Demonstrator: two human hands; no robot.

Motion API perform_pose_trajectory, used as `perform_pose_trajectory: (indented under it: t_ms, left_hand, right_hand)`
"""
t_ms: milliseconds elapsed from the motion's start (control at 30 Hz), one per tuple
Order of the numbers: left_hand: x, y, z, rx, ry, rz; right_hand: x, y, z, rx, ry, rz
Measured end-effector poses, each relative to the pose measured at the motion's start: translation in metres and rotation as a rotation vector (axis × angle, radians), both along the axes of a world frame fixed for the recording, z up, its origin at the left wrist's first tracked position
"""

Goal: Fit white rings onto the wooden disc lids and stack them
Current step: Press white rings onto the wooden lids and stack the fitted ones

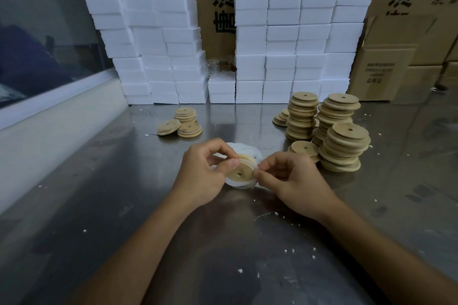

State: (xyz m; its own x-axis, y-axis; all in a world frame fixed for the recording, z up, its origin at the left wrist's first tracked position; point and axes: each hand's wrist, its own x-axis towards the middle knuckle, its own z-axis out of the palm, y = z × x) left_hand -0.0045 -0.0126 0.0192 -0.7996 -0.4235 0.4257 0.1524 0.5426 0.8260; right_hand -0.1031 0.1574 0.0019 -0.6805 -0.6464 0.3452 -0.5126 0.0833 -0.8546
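Note:
A wooden disc lid with a small centre hole is held upright between both hands over the steel table. My left hand grips its left edge with thumb and curled fingers. My right hand pinches a white ring at the lid's right rim. A pile of loose white rings lies on the table just behind and under the lid. Tall stacks of bare wooden lids stand to the right. A small group of lids with white rings sits at the back left.
White foam boxes are stacked in walls along the back of the table. Cardboard cartons stand behind and at the right. A white ledge runs along the left side. Foam crumbs are scattered over the table.

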Motion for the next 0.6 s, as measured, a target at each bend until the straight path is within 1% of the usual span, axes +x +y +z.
perform_pose_trajectory:
  t_ms: [200, 400, 600]
  left_hand:
    - [0.0008, -0.0032, -0.003, 0.138, -0.007, -0.034]
    - [0.0011, -0.0024, -0.0034, 0.207, 0.006, -0.038]
    - [0.0017, 0.0005, -0.0027, 0.227, 0.009, -0.018]
  right_hand:
    - [-0.0017, 0.0016, 0.0039, -0.012, -0.046, 0.014]
    - [0.0009, 0.0012, 0.002, -0.005, -0.062, 0.005]
    - [0.0006, 0.0014, 0.0003, 0.025, -0.086, 0.018]
